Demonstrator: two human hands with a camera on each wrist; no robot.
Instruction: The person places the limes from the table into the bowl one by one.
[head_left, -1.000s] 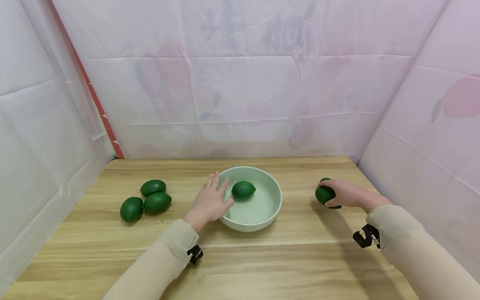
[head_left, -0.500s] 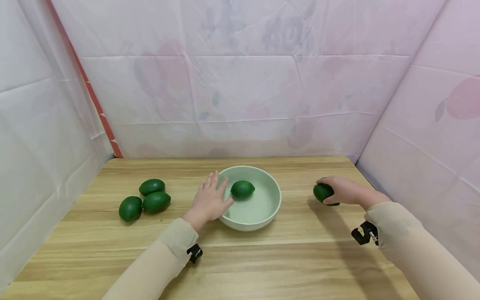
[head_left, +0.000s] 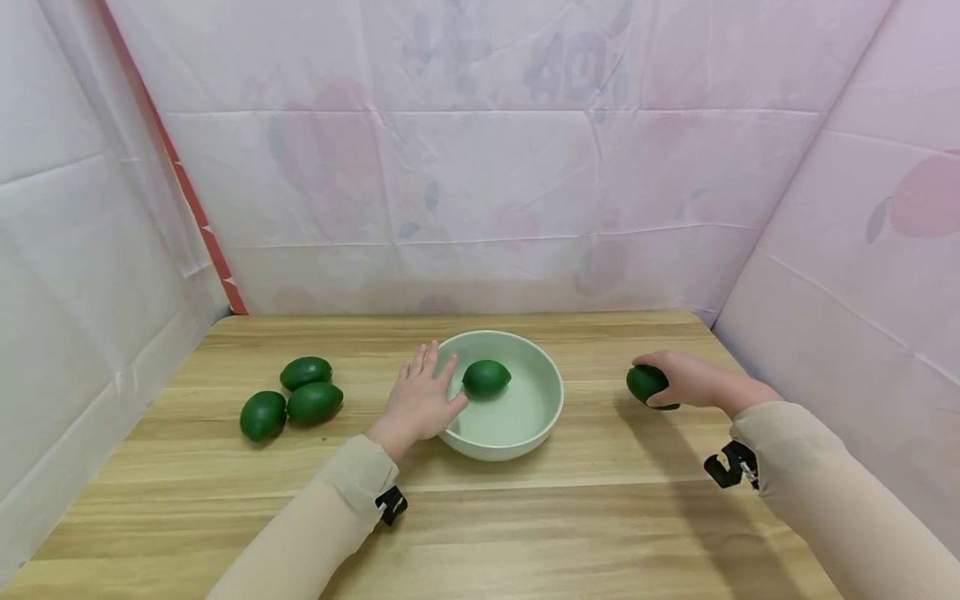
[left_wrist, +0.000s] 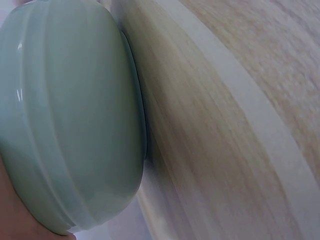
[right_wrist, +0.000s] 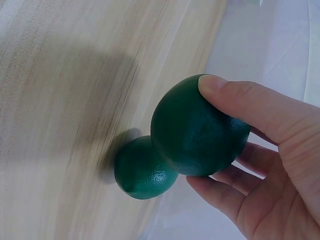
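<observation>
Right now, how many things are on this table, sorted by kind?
Green fruits: 6 (cluster of three at the left, fruit in the bowl, held fruit in the right hand, second fruit close by it on the table)
Pale green bowl: 1
Total: 7

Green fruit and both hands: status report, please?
Right hand grips green fruit, another beneath. Left hand flat against bowl. Path clear.
</observation>
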